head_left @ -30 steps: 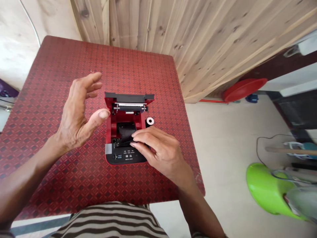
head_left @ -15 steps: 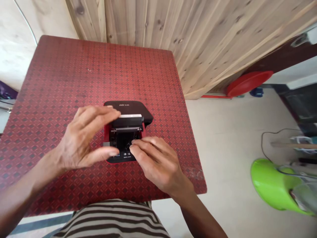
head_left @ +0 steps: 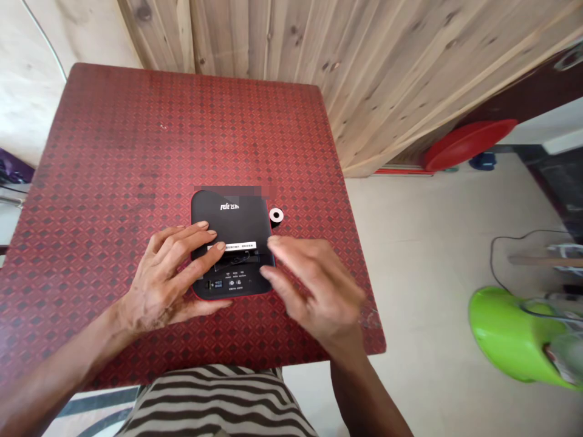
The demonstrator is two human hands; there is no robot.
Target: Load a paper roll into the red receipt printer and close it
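A small black printer [head_left: 232, 227] with red side trim and white lettering lies on the red patterned table [head_left: 136, 133]. Its lid is down, and a white label strip [head_left: 241, 246] runs along the lid's front edge above the control panel [head_left: 228, 280]. My left hand [head_left: 168, 273] holds the printer from the left, with fingers spread over the lid and the thumb along the front edge. At the right edge, my right hand [head_left: 314, 282] has thumb and fingers apart, fingertips at the printer's side. Just behind that edge stands a white paper roll [head_left: 276, 215] with a dark core.
A wooden plank wall [head_left: 273, 42] borders the table's far edge. To the right on the floor are a green plastic stool or tub [head_left: 505, 334], a red basin [head_left: 471, 144], a small blue object [head_left: 483, 161] and a dark cable [head_left: 494, 249].
The printer's lid has swung down from open, covering the inside. My left hand has pressed down onto it, and my right hand has drawn back to the right. The paper roll now shows.
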